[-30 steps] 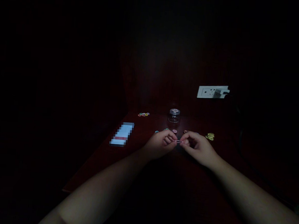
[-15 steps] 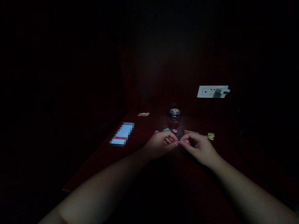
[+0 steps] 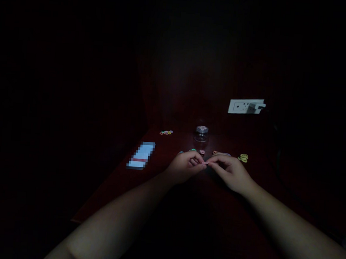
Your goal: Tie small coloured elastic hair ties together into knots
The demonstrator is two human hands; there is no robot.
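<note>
Between my two hands is a small pink hair tie [image 3: 205,162], pinched at both ends above the dark red table. My left hand [image 3: 186,165] grips its left side with thumb and forefinger, the other fingers curled in. On the right side, the thumb and forefinger of my right hand [image 3: 228,169] close on it, and the fingertips of both hands nearly meet. Just beyond the hands lie small groups of hair ties: green [image 3: 192,150], pink [image 3: 202,152], orange [image 3: 215,152] and yellow [image 3: 243,157]. My hands partly cover some of these.
A clear lidded jar [image 3: 201,134] stands toward the back of the table [image 3: 121,189]. Mixed-colour hair ties [image 3: 166,132] lie at the back left. A blurred-out bright phone-like rectangle [image 3: 141,155] rests on the left. On the wall is a socket [image 3: 245,106] with a plug in it.
The hands have barely moved. The fingertips have shifted slightly on the pink hair tie, with the right fingertips a little closer to the left ones.
</note>
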